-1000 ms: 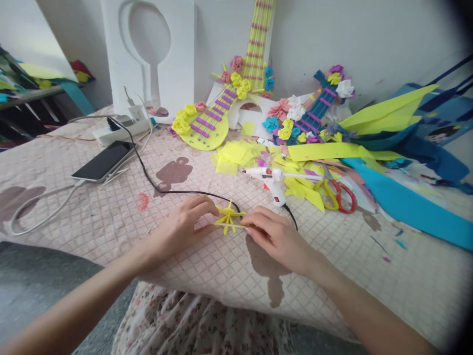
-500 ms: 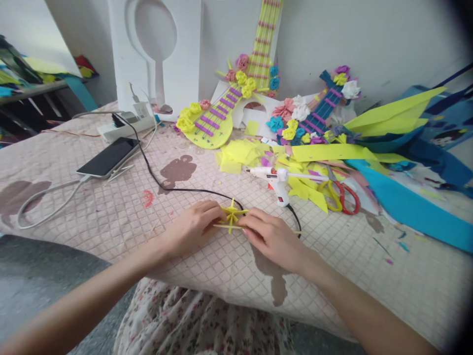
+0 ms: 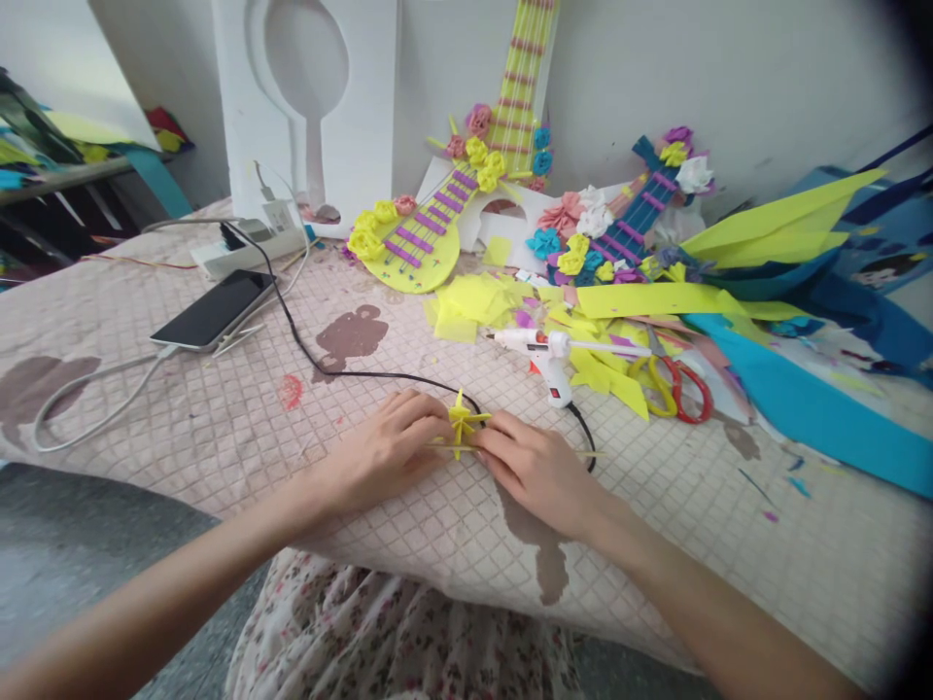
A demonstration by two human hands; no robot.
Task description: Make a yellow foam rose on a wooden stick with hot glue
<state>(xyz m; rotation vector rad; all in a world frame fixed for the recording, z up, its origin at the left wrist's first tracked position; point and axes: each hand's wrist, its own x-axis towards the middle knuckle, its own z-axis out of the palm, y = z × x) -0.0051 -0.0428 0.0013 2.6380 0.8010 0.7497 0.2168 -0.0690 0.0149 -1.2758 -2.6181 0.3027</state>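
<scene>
Left fingers (image 3: 429, 422) shifted inward, yellow star-shaped piece (image 3: 461, 418), slim spokes radiating

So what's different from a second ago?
Hands closed in around the yellow star-shaped piece: left hand moved right, right hand slightly left. The thin stick's right end now shows beyond the right hand. No clear release. Glue gun, scissors, phone unmoved.

Smartphone (image 3: 215, 309) lies left of and beyond the left hand (image 3: 397, 437); power strip (image 3: 288, 245) farther beyond. Red-and-yellow-handled scissors (image 3: 677, 389) lie right of and beyond the right hand (image 3: 535, 467); blue strip (image 3: 809, 408) extends farther right.
</scene>
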